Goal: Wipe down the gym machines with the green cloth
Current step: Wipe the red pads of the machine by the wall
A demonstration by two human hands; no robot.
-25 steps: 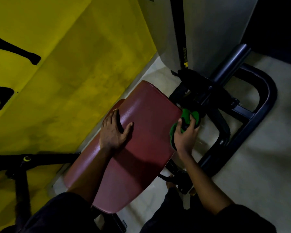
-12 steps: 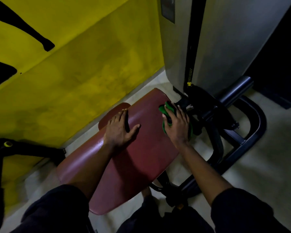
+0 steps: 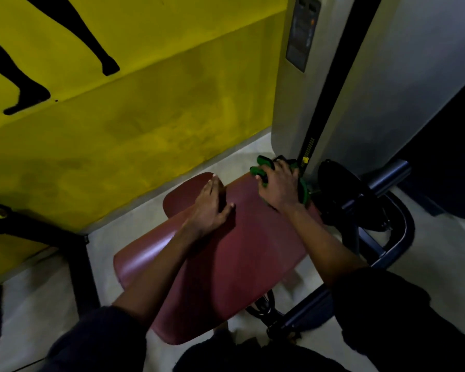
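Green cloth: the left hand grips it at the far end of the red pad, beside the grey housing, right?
No. The head view shows the right hand gripping the green cloth at the far end of the red pad, beside the grey housing; the left hand lies flat on the pad.

You face a yellow wall (image 3: 145,124) spanning 9 to 12 o'clock, with black painted leg silhouettes (image 3: 24,95) at 10 o'clock. A pale grey floor (image 3: 38,304) runs along its foot toward 7 o'clock. At 3 o'clock lies a dark recess (image 3: 454,157). The light is dim.
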